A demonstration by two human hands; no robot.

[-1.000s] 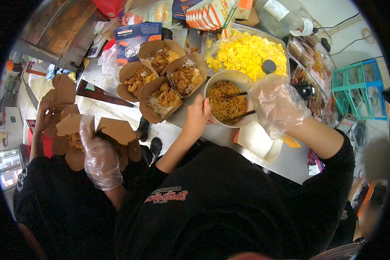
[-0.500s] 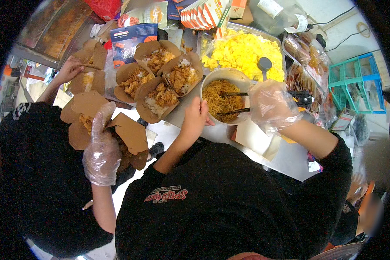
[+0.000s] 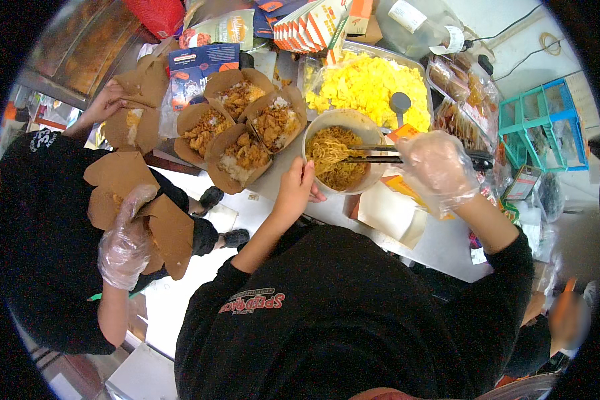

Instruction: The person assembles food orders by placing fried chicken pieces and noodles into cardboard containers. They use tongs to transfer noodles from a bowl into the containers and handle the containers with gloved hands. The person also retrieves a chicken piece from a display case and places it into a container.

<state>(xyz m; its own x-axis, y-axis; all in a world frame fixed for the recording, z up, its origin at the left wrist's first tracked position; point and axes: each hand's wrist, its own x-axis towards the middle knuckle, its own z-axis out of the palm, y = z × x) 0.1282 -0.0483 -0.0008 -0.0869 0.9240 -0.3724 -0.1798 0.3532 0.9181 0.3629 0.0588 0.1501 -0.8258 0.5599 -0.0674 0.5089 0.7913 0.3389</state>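
Observation:
A deep white tub (image 3: 376, 172) holds brown noodles (image 3: 339, 143) just in front of me. Bare-skinned, my left hand (image 3: 299, 185) grips its near left rim, thumb up against the wall. My right hand (image 3: 439, 167), in a clear plastic glove, is closed around black tongs (image 3: 373, 159). The tongs' tips reach into the tub and pinch a clump of noodles, the two arms lying close together. Below the tub and right hand stands an open carton with a white inside (image 3: 395, 217).
Several kraft boxes of rice and fried chicken (image 3: 240, 157) stand left of the tub. Behind it is a tray of scrambled egg (image 3: 373, 87) with a grey scoop (image 3: 400, 103). At left, a co-worker's gloved hand (image 3: 127, 240) carries open kraft boxes. Teal baskets (image 3: 543, 127) are far right.
My right hand has shifted right and down slightly; the tongs' arms have closed together on the noodles. The co-worker's gloved hand and boxes have moved left and lower.

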